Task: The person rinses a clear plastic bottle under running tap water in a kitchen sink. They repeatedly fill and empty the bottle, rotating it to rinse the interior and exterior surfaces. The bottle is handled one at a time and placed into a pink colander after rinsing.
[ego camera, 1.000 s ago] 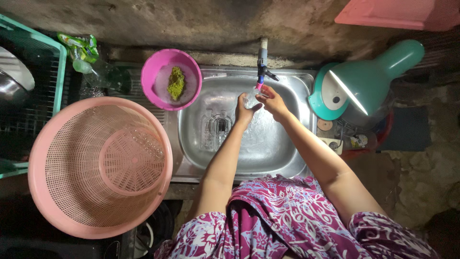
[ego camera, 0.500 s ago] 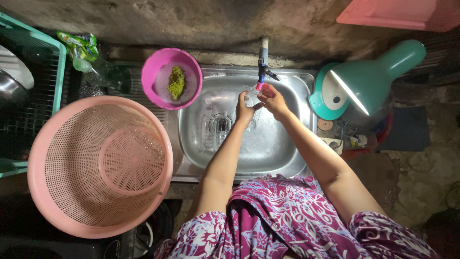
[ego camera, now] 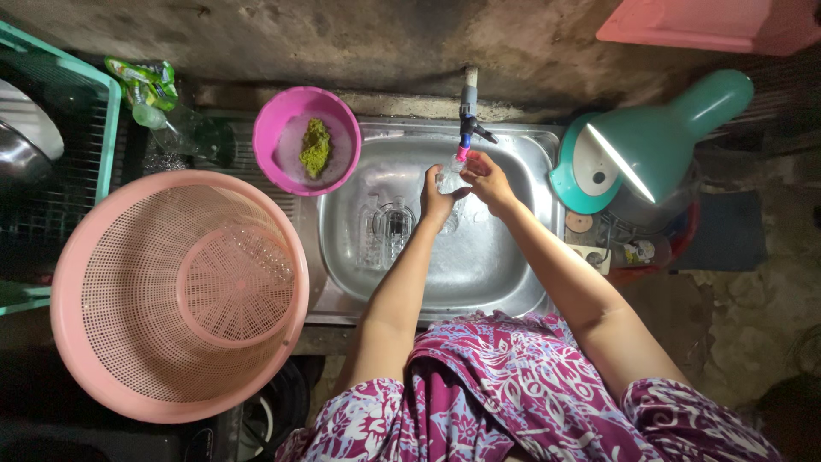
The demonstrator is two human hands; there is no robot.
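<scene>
Hands point(ego camera: 466, 184) under tap point(ego camera: 469, 120), pink colander point(ego camera: 103, 257) beside sink point(ego camera: 513, 291)

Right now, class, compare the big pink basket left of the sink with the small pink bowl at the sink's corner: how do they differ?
The basket is far larger than the bowl. The basket is pale salmon pink with perforated mesh walls; the bowl is bright magenta with solid walls. The basket holds nothing visible, while the bowl holds a green scrubbing pad. Both are round, plastic and open side up, beside the sink.
</scene>
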